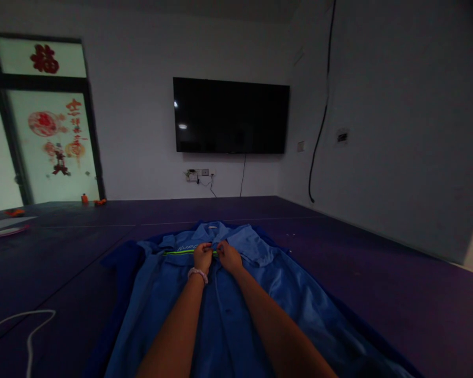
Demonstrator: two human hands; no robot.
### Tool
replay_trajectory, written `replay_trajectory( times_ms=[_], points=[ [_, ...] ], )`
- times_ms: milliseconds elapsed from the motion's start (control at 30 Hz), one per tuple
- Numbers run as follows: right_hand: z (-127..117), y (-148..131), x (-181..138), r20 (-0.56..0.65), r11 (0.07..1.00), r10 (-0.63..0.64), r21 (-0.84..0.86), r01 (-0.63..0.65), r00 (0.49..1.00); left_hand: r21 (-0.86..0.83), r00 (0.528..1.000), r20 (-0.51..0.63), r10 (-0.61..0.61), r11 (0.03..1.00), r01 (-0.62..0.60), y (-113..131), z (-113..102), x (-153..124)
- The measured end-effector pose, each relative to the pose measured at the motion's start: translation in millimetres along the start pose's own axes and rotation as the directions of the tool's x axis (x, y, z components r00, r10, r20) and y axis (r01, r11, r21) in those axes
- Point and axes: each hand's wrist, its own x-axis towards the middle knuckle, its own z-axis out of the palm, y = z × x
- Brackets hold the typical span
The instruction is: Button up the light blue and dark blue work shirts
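A blue work jacket lies flat, front up, on a dark purple floor mat, collar away from me. A yellow-green reflective stripe crosses its chest. My left hand, with a pink beaded band at the wrist, and my right hand meet at the jacket's front opening just below the collar. Both hands have curled fingers pinching the fabric edges there. What exactly sits between the fingertips is too small to make out.
A black wall-mounted screen hangs ahead, with a power socket and cables below it. A glass door with red paper decorations stands at left. A white cable lies on the mat at lower left. Small orange objects sit by the door.
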Motion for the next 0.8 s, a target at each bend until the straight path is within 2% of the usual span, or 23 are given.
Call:
replay_trajectory(
  times_ms=[233,567,800],
  points=[
    [-1.4,-1.0,-0.9,0.01,1.0,-0.002,0.006,0.002,1.0,0.004,1.0,0.009,0.0,1.0,0.0,-2.0,2.1,0.3],
    [-2.7,-3.4,-3.7,0.019,1.0,-0.008,-0.021,0.008,1.0,0.117,0.999,-0.01,0.037,0.993,-0.035,-0.6,0.0,0.9],
    [-1.4,-3.0,-1.5,0.01,1.0,-0.002,-0.011,0.003,1.0,0.102,0.999,0.005,0.046,0.994,-0.046,1.5,1.1,-1.6]
  ],
)
